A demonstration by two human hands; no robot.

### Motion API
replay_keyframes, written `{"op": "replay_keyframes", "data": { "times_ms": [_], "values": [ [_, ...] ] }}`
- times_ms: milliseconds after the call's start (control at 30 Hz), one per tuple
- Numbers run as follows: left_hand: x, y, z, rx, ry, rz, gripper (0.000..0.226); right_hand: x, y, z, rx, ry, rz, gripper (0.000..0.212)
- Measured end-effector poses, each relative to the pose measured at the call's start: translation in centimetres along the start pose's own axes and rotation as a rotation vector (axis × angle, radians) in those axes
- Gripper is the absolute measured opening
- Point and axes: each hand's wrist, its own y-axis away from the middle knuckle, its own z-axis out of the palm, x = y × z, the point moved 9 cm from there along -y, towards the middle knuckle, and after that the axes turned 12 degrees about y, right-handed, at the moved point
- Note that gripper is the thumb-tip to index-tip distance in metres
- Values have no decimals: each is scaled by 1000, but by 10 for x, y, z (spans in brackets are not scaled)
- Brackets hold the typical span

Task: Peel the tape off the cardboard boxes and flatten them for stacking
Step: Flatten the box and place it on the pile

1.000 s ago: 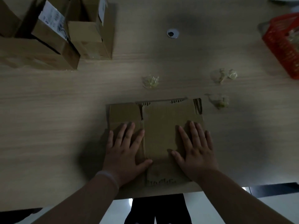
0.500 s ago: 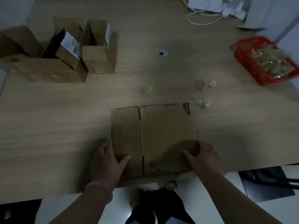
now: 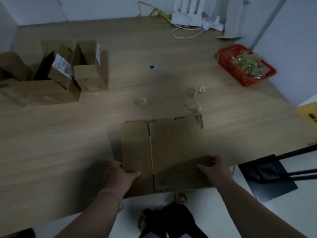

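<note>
The flattened cardboard box [image 3: 171, 148] lies at the desk's [image 3: 51, 148] near edge, partly overhanging it. The left hand [image 3: 120, 175] grips its left side, thumb on top. The right hand [image 3: 215, 169] grips the right side, fingers apparently curled underneath. Crumpled tape wads [image 3: 140, 102] lie beyond it.

We see a plain brown flat cardboard box [image 3: 171, 148], with short dark printed marks along its far and near edges, on a table [image 3: 51, 143] of pale wood with fine straight grain. The open boxes [image 3: 89, 69] at the far left are the same brown, and one carries a white label [image 3: 62, 66] with dark print. A red basket [image 3: 236, 73] with a lattice wall holds pale yellowish tape wads [image 3: 248, 63], a yellow-green cable [image 3: 155, 11] lies at the back, and a pale bracelet [image 3: 108, 193] rings our left wrist.
</note>
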Motion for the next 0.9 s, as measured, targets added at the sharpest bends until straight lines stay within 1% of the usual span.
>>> {"op": "replay_keyframes", "data": {
  "times_ms": [67,133,267,433,567,633,733,800,900],
  "values": [
    [14,3,8,-46,103,42,72,9,5,-11,34,-38,1,71],
    [35,10,13,-80,176,127,65,19,10,-26,81,-79,4,69],
    [89,41,23,-95,135,370,55,44,23,-63,161,-196,8,59],
    [149,97,53,-132,136,545,56,96,41,-128,251,-399,49,45],
    [197,164,102,-173,144,690,63,168,63,-187,345,-510,73,44],
    [215,206,137,-201,130,740,70,213,78,-220,411,-537,80,42],
    [237,273,197,-281,153,828,71,288,103,-270,522,-560,112,40],
    [247,314,239,-359,150,840,75,339,119,-298,585,-598,141,38],
    [261,370,299,-425,127,863,80,410,146,-332,671,-638,189,37]
  ]
}}
